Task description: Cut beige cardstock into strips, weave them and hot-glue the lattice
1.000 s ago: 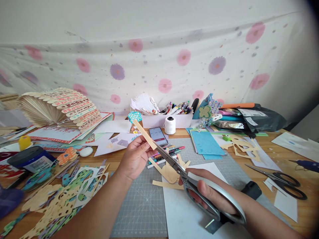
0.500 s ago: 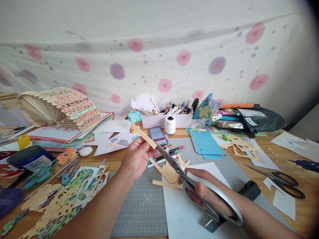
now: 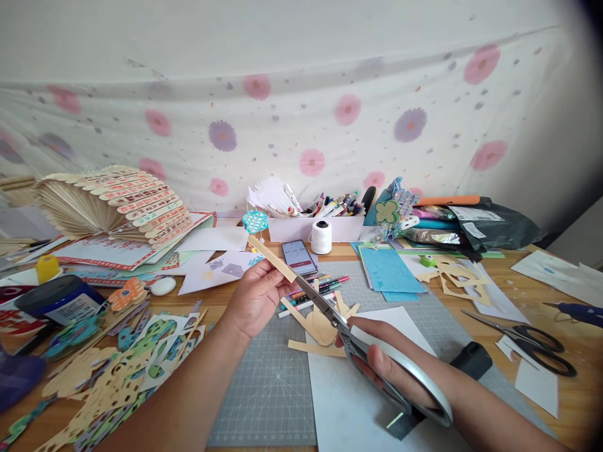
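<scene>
My left hand [image 3: 260, 295] pinches a narrow cream paper strip [image 3: 271, 256], which slants up to the left above the cutting mat [image 3: 268, 389]. My right hand [image 3: 391, 358] is wrapped round the grey handles of large scissors [image 3: 348, 339]. Their blades point up and left and reach the strip's lower end beside my left fingertips; the blades look nearly closed. Below the scissors lie cream paper cut-outs [image 3: 320, 328] and another cream strip [image 3: 313, 348], partly over a white sheet [image 3: 343, 402]. Several pens [image 3: 330, 284] lie just behind.
A phone [image 3: 299, 256] showing a timer and a white thread spool [image 3: 321, 237] stand behind the mat. Paper scraps [image 3: 113, 376] pile up on the left. On the right lie black-handled scissors [image 3: 537, 342] and a blue glue gun [image 3: 577, 311]. Blue cards [image 3: 391, 270] rest on the mat's far edge.
The scissors' handles have come slightly closer together in my right hand. My left hand and the strip have hardly moved.
</scene>
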A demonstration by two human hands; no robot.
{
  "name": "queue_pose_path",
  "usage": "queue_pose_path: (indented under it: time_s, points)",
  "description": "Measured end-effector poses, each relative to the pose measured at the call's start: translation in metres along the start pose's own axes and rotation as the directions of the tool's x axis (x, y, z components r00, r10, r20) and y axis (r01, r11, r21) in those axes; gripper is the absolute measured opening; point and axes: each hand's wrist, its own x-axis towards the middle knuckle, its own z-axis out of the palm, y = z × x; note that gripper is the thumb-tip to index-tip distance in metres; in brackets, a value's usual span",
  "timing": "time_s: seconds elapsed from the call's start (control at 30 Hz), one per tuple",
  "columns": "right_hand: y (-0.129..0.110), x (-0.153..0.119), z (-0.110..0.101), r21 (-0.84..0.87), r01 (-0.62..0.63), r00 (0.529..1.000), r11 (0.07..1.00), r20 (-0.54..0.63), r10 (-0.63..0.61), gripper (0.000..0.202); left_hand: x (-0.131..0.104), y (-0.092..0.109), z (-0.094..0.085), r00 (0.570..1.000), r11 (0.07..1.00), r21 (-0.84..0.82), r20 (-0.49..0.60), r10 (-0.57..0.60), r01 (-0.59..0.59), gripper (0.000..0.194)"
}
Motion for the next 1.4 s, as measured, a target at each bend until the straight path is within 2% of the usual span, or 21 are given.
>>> queue_pose_path:
  time_s: [0.27,0.53,0.87,1.4]
  points:
    - [-0.0011,0.0007,0.0029,0.011,-0.017,1.0,1.0,0.003,0.017,0.076,-0.0002,0.0011,-0.0007,0.999,1.0,0.021,0.04,-0.001,0.0,0.023]
    - [-0.0011,0.0025,0.0037,0.018,-0.028,0.999,0.999,0.034,0.028,0.071,-0.0009,0.0006,-0.001,0.999,1.0,0.018,0.048,-0.004,0.003,0.025]
    - [0.0007,0.003,0.0041,-0.09,0.044,0.999,0.995,-0.02,-0.046,0.068,-0.0007,-0.0037,0.0001,0.998,1.0,0.011,0.058,-0.029,0.028,0.029]
    - [-0.0015,0.0044,0.0054,-0.001,-0.004,1.0,1.0,-0.012,0.004,0.067,-0.0028,-0.0081,0.004,0.998,0.999,0.022,0.061,-0.026,0.025,0.028]
